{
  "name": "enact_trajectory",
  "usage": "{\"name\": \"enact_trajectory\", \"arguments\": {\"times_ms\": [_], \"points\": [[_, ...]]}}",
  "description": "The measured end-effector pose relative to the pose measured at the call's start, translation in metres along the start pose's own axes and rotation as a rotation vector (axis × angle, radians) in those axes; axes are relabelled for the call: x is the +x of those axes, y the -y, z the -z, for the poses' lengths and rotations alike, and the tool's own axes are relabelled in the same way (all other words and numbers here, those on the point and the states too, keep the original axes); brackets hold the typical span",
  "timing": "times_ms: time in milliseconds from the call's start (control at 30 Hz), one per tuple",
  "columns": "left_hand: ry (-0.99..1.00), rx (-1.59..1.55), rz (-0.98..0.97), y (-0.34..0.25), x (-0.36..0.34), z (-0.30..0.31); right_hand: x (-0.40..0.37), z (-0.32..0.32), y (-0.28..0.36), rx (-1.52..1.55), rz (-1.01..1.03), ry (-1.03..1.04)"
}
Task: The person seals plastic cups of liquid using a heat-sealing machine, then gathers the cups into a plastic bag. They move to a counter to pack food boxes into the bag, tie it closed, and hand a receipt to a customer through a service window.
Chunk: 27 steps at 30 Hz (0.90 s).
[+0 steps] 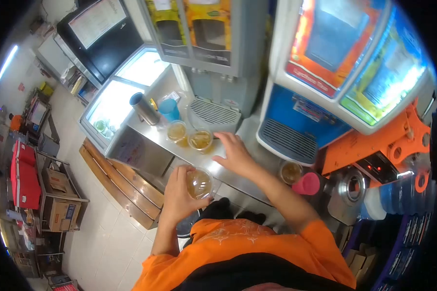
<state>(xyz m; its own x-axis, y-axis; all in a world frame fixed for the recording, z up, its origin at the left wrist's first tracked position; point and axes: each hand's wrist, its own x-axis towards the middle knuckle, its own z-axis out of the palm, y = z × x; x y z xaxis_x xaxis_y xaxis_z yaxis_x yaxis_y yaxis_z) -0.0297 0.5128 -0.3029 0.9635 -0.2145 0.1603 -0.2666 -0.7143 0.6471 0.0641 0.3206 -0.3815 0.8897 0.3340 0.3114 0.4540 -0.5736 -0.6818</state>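
My left hand [178, 193] is wrapped round a clear plastic cup [200, 184] of pale amber drink, held in front of the counter's near edge. My right hand [236, 154] reaches over the steel counter [219, 169] with fingers apart and nothing in them. Its fingertips are right beside another clear cup [200, 140] holding an amber drink. A similar cup [177, 132] stands just left of that one. Behind them are a light blue cup [169, 110] and a tall steel tumbler [144, 109].
Behind the counter stand a grey drink dispenser [213, 87] and a blue one [296, 114], both with drip trays. At right are another filled cup [291, 172], a pink cup [306, 184] and an orange machine [374, 150]. A wooden bench [121, 186] lies left.
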Motion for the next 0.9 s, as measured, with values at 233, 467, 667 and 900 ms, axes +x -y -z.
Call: {"name": "enact_trajectory", "arguments": {"times_ms": [233,467,667,900], "points": [[-0.034,-0.026,0.168,0.062,0.000,0.012,0.067,-0.099,-0.020,-0.238,-0.292,0.147],[-0.026,-0.025,0.071,0.100,0.035,-0.014,0.049,-0.067,-0.024,-0.098,-0.234,-0.071],[0.044,-0.079,-0.100,0.123,0.082,-0.071,0.013,0.035,0.037,-0.062,-0.215,-0.339],[0.034,-0.056,-0.243,0.120,0.123,-0.117,-0.077,0.144,0.085,-0.148,-0.333,-0.674]]}}
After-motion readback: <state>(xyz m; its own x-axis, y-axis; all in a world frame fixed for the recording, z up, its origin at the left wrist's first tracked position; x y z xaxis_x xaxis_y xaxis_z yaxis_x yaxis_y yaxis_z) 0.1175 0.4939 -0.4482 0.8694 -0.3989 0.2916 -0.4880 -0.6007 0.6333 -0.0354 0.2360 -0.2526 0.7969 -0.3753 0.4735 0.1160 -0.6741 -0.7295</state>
